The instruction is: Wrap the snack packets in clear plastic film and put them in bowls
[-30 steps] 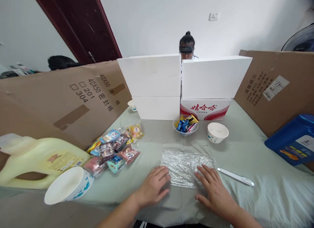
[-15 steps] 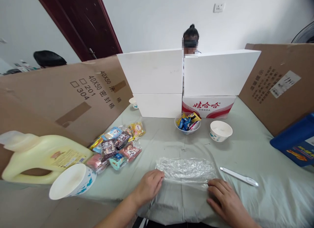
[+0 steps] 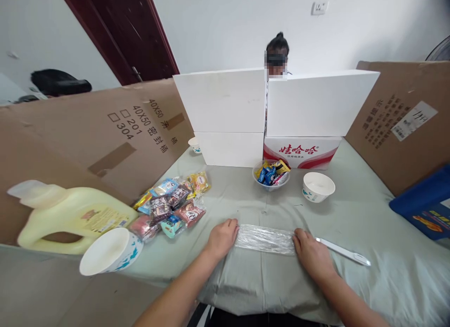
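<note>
A strip of crinkled clear plastic film (image 3: pixel 265 239) lies folded on the cloth-covered table near the front edge. My left hand (image 3: pixel 224 237) has its fingers closed on the left end of the film. At the opposite end, my right hand (image 3: pixel 312 253) pinches the film between thumb and fingers. A slim utility knife (image 3: pixel 344 252) with a white handle rests just right of my right hand, its far tip close to my fingers.
Several packaged snacks (image 3: pixel 170 203) lie left, near a yellow jug (image 3: pixel 80 214) and a tilted paper bowl (image 3: pixel 111 252). Ahead are a clear bowl of candies (image 3: pixel 271 174), another paper bowl (image 3: pixel 318 186) and white boxes (image 3: pixel 225 107). A blue container (image 3: pixel 425 205) stands right. A person (image 3: pixel 277 53) sits behind.
The film's far part has been folded over toward me, turning the wide crumpled piece into a narrower, flatter strip. Both hands moved slightly forward, still at its two ends.
</note>
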`<state>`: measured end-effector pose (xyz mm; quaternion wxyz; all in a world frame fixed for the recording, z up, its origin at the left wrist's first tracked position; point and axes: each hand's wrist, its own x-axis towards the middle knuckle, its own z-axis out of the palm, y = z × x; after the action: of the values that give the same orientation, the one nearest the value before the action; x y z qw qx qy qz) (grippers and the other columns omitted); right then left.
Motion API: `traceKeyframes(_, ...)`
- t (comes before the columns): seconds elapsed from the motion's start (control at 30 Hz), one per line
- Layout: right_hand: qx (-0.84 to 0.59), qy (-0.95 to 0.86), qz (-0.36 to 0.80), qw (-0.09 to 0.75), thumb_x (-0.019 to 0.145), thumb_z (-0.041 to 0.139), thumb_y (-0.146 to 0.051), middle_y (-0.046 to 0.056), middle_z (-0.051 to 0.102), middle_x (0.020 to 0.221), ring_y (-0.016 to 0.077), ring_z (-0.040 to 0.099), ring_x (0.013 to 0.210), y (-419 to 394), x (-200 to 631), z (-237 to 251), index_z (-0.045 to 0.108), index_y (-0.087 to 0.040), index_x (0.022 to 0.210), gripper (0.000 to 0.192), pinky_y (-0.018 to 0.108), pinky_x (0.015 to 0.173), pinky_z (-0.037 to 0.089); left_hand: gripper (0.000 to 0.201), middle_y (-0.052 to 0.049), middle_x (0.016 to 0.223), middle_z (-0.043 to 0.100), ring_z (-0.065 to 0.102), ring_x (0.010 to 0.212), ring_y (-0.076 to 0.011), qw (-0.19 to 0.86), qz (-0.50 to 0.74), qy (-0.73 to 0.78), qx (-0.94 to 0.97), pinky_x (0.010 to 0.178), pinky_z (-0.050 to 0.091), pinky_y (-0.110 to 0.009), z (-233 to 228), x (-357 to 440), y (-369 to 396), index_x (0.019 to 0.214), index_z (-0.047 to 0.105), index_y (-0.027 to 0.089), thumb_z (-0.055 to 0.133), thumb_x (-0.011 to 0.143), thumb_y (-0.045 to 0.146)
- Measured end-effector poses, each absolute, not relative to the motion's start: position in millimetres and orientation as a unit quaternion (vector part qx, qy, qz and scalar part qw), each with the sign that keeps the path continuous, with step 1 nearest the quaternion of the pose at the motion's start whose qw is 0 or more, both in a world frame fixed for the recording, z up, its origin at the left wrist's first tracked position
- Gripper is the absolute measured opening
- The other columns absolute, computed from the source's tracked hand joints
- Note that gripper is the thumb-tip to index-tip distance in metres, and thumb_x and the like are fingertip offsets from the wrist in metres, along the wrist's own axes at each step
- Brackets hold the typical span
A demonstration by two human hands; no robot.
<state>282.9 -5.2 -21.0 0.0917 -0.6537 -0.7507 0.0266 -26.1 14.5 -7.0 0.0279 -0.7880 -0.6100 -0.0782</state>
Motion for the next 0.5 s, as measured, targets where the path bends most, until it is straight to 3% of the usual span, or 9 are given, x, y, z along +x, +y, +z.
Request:
traceKeyframes(0.1,-0.623,-0.76,-0.077,0.169,0.095,0.044,-0.033,0.013,0.065,0.104,0.0268,0.063,0.09,-8,274,-17,0.058,-0.017,0.11,0.027,0.038,0.075,0.045,0.017,-0.011,0.095,0.065,0.061,0.09,-0.0263,0.074,-0.123,-0.599,-0.788,0.08,0.05,-0.039,4,-14,6,0.1,0.063,0.016,0.049,0.091,0.017)
traceKeyframes(0.2,-0.531,-0.809,-0.102,0.23,0.094,0.045,-0.034,0.014,0.06,0.124,0.0297,0.05,0.12,-9,249,-13,0.058,-0.017,0.119,0.033,0.046,0.101,0.035,0.026,-0.012,0.116,0.062,0.054,0.112,-0.027,0.07,-0.165,-0.541,-0.821,0.096,0.043,-0.043,6,11,-4,0.112,0.061,0.016,0.044,0.093,0.017)
traceKeyframes(0.37,-0.416,-0.9,0.018,0.127,0.094,0.04,-0.053,0.012,0.038,0.15,0.0286,0.027,0.14,-11,230,-25,0.032,-0.017,0.147,0.065,0.051,0.111,0.022,0.063,-0.014,0.151,0.034,0.025,0.141,-0.0326,-0.007,-0.1,-0.495,-0.863,0.111,0.025,-0.054,-21,22,-16,0.146,0.034,0.016,0.048,0.093,0.047)
traceKeyframes(0.5,-0.484,-0.868,0.044,0.097,0.094,0.037,-0.052,0.01,0.035,0.152,0.0291,0.025,0.142,-20,267,-38,0.031,-0.02,0.148,0.062,0.055,0.111,0.021,0.068,-0.014,0.154,0.03,0.021,0.143,-0.0335,-0.019,-0.083,-0.532,-0.843,0.111,0.022,-0.056,-36,-21,-18,0.148,0.03,0.02,0.048,0.091,0.053)
